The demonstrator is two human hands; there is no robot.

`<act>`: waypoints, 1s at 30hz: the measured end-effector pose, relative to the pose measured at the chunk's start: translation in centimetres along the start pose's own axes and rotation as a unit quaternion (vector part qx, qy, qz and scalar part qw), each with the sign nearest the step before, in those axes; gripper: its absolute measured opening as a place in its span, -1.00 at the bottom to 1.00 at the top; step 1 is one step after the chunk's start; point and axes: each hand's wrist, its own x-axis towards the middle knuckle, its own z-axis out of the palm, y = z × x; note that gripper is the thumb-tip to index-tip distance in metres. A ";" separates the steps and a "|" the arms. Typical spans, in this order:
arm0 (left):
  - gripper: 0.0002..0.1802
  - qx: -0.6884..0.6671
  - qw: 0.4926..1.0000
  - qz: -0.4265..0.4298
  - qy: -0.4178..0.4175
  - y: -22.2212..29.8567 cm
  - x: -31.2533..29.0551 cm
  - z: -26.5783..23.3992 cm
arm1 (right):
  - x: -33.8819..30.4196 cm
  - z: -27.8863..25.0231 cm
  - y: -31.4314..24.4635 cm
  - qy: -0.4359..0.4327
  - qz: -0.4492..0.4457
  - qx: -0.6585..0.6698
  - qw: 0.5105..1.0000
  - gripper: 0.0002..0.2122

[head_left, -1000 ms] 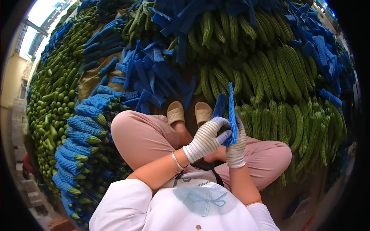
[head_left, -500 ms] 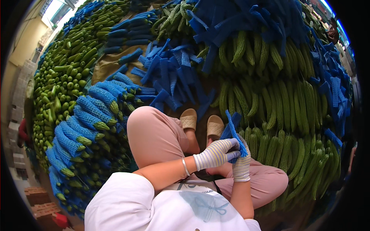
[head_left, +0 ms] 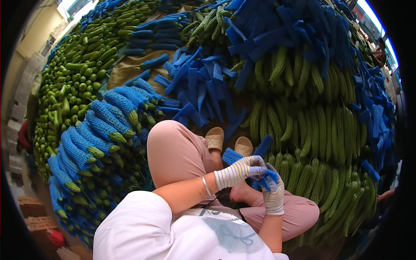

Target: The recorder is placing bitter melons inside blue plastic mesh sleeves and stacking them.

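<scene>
my l hand (head_left: 242, 170) & r hand (head_left: 274, 198) pinch a crumpled blue foam-net sleeve (head_left: 270, 177), w/ bitter gourds (head_left: 323, 186) to my r.

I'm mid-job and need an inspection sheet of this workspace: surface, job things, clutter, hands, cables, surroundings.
Surface: brown sheet shows between piles.
Job things: blue net bunched between the hands; netted gourds at left, green tips out; bare gourds in rows at right.
Clutter: loose nets heaped beyond the slippers.
Left hand: gloved, fingers closed on the net.
Right hand: gloved, gripping the same net.
Cables: nothing seen that is plainly a cable.
Surroundings: smooth green vegetables piled at far left; pale wall behind them; another person at upper right, small and unclear.
</scene>
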 end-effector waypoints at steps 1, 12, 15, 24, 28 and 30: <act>-0.82 0.000 1.000 0.003 0.001 0.5 -0.1 -0.1 | 0.0 -0.4 0.1 0.007 -0.006 -0.002 1.000 -0.50; -0.77 0.452 0.784 0.407 0.125 1.3 -0.3 2.4 | 2.3 -3.4 2.3 0.119 -0.070 -0.200 0.970 -0.85; -0.71 0.480 0.761 0.436 0.023 1.5 -2.0 4.5 | 1.8 -0.2 1.2 0.089 0.089 -0.034 0.991 -0.84; -0.63 0.641 0.739 0.208 0.024 -0.5 -1.2 2.3 | 1.8 -0.9 0.9 0.182 -0.145 -0.132 0.964 -0.88; -0.63 0.495 0.861 0.092 0.070 -5.6 0.5 -3.0 | 1.3 1.9 1.5 0.116 -0.149 -0.267 0.945 -0.89; -0.59 0.224 0.966 0.077 0.105 -3.1 0.8 -2.5 | -0.1 3.2 0.4 0.070 -0.081 -0.416 0.903 -0.87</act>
